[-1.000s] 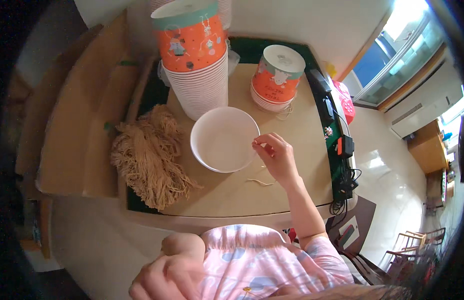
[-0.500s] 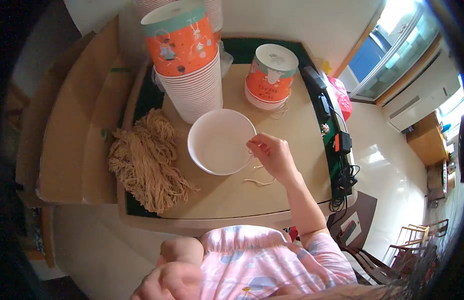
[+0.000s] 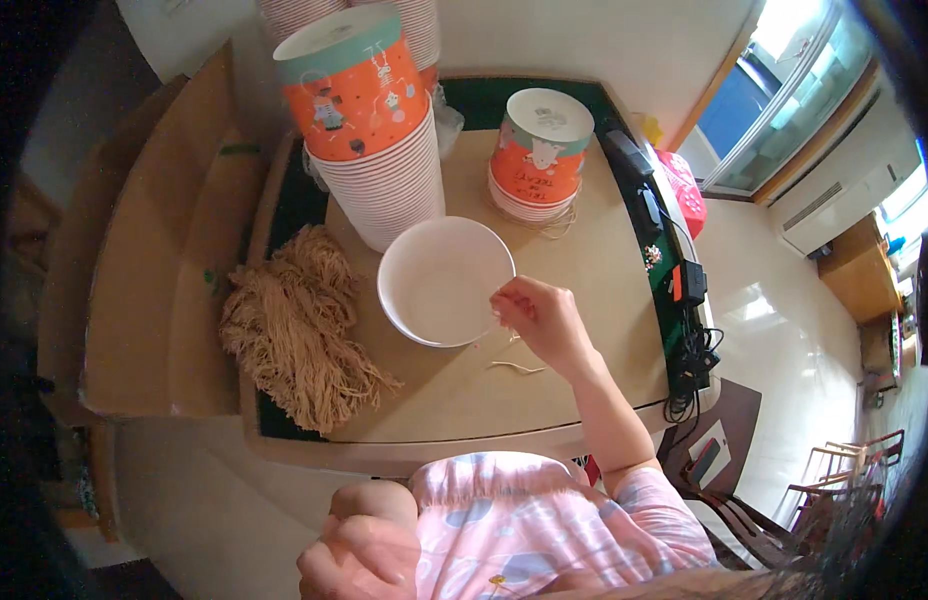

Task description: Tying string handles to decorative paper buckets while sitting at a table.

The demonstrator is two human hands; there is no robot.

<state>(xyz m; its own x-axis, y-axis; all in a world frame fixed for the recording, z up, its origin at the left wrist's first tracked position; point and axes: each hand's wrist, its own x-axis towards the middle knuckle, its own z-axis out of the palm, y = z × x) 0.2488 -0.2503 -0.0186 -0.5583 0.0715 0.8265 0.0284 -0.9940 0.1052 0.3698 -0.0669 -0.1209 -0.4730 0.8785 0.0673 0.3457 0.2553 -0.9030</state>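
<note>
A white paper bucket [image 3: 439, 275] stands on the table with its open mouth facing up. Against its right rim, my right hand [image 3: 544, 318] is pinched closed on a thin pale string. Below that hand, a short loose string [image 3: 517, 367] lies on the table. My left hand [image 3: 359, 555] is held close to my body at the lower edge, its fingers curled in; whatever they may hold is hidden. To the bucket's left a big bundle of beige strings [image 3: 299, 335] is spread out.
Behind the bucket rises a tall stack of nested buckets [image 3: 374, 160], the top one orange and green. A shorter upside-down stack [image 3: 542, 155] stands back right, strings around its base. Black cables [image 3: 692, 355] and adapters line the right edge. An open cardboard box [image 3: 164, 270] stands at left.
My right hand has shifted slightly down and left along the bucket's rim, still pinched. My left hand has moved a little to the right.
</note>
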